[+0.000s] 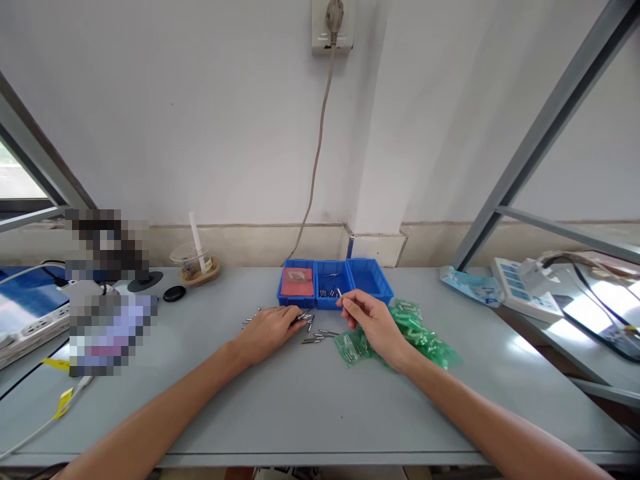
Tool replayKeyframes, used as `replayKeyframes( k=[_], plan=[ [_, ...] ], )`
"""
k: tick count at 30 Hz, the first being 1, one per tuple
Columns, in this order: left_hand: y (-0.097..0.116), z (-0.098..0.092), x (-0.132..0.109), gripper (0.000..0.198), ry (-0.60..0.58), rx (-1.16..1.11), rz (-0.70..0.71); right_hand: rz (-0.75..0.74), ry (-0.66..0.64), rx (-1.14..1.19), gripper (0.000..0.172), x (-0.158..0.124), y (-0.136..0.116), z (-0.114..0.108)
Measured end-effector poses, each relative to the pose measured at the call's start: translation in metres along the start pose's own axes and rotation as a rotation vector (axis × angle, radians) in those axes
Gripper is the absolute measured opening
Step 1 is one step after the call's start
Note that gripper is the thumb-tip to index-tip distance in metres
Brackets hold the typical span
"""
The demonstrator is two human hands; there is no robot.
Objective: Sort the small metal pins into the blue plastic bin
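Note:
My right hand (373,323) is raised just in front of the blue bins, thumb and forefinger pinching a small metal pin (339,292). My left hand (270,330) is low over the table with its fingers curled onto several slim metal pins (304,316). More loose pins (315,339) lie between the hands, and others stick out past the left hand's far side. Beyond them stands the middle blue bin (333,268), with several short metal pieces inside. Under and beside my right wrist lies a heap of green plastic bags (420,337) with small parts in them.
The left blue bin (280,293) contains a reddish packet, and the right blue bin (385,287) adjoins the middle one. A lidded cup with a straw (193,257) stands at back left near a round black object (175,293). Power strips (525,290) and cables lie at both sides.

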State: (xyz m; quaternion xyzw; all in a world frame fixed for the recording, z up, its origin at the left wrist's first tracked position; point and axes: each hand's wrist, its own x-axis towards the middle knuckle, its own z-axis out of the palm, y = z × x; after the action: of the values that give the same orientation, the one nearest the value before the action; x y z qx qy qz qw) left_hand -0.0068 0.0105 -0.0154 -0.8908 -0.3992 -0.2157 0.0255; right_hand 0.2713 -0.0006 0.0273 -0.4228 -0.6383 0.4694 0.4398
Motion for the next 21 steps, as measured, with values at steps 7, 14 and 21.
replayKeyframes(
  k=[7,14,21],
  plan=[
    [-0.001,-0.005,0.001,0.037,0.02,-0.059,-0.027,-0.024,0.02,-0.008,0.032,0.001,-0.001,-0.002],
    [-0.006,-0.008,-0.001,0.033,0.051,-0.064,-0.082,-0.023,0.021,-0.01,0.03,0.001,0.001,-0.003],
    [-0.006,-0.017,0.001,0.029,0.085,-0.054,0.019,-0.017,0.023,-0.02,0.032,0.002,0.002,-0.004]
  ],
)
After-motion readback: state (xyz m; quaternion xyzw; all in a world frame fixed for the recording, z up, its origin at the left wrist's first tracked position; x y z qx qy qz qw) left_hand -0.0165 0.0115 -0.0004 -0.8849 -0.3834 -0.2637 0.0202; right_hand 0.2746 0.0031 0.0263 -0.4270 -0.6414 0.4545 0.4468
